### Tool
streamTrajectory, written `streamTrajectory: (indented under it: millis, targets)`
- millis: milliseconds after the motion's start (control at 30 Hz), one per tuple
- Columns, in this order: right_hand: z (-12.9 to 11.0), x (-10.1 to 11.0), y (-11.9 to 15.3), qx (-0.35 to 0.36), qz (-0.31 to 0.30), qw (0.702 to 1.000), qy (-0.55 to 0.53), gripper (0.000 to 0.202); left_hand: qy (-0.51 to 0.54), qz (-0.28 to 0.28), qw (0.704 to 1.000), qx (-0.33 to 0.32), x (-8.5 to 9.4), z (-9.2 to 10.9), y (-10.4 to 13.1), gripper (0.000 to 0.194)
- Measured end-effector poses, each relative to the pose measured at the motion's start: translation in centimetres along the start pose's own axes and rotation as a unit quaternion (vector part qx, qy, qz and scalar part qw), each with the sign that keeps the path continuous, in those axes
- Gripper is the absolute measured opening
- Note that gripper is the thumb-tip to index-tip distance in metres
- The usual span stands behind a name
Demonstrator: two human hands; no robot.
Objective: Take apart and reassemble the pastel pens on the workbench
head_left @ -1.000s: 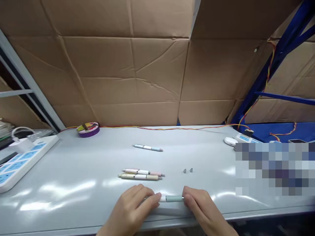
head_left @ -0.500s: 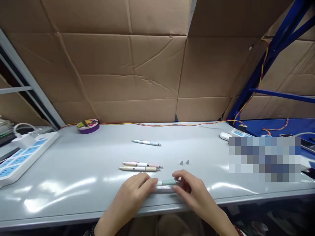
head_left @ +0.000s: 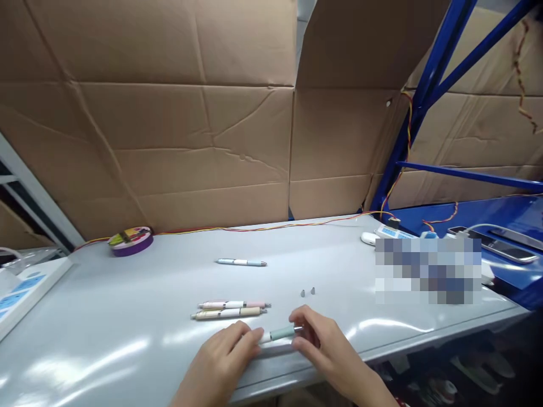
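Observation:
My left hand [head_left: 227, 353] is closed round the white end of a green and white pen [head_left: 281, 333] near the table's front edge. My right hand [head_left: 324, 345] has thumb and fingers around the pen's silver tip, at the right end. Just beyond them lie a pink and white pen [head_left: 235, 304] and a beige and white pen [head_left: 229, 313], side by side. A light blue pen [head_left: 241, 262] rests farther back. Two small grey metal pieces, a left one [head_left: 302, 293] and a right one [head_left: 313, 290], stand beyond my right hand.
A purple tape roll [head_left: 130, 241] sits at the back left, near a white power strip [head_left: 25, 291]. Red and yellow wires run along the cardboard wall [head_left: 203, 141]. At the right are a blue metal frame [head_left: 418, 107], phones [head_left: 504, 249] and a blurred-out patch.
The view has turned to the right and tilted, so the scene appears shifted left. Both hands remain at the green pen, whose right end now points slightly more upward in the picture.

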State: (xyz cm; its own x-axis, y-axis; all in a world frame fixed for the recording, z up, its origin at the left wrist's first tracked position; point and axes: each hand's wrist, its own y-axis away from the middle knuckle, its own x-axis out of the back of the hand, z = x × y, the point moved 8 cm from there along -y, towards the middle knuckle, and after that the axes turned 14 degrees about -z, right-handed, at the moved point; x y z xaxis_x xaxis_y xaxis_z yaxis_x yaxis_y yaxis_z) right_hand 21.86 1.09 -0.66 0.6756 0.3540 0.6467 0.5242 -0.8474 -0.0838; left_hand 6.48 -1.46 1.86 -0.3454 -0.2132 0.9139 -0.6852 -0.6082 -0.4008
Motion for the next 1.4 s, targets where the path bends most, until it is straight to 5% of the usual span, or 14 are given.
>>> streamTrajectory:
  millis: [133,300,633,1033,1400]
  targets:
    - [0.3,-0.1,-0.1,-0.009,0.008,0.999,0.037,0.033,-0.014,0.004,1.000,-0.002,0.1,0.1,-0.1,0.021]
    - [-0.2,0.5,0.2,0.026,0.029,0.999,-0.004,0.012,-0.029,0.023,0.999,-0.013,0.5,0.2,-0.1,0.024]
    - [-0.6,0.7,0.2,0.030,0.040,0.999,0.021,0.022,-0.034,0.007,0.999,-0.014,-0.2,-0.3,0.3,0.025]
    - [-2.7,0.2,1.0,0.204,0.129,0.967,0.086,0.013,-0.039,0.016,0.998,-0.053,1.5,1.2,-0.6,0.022]
    - [-4.4,-0.4,0.7,0.222,0.133,0.961,0.097,0.013,-0.085,0.005,0.993,-0.080,1.0,1.0,0.2,0.035]
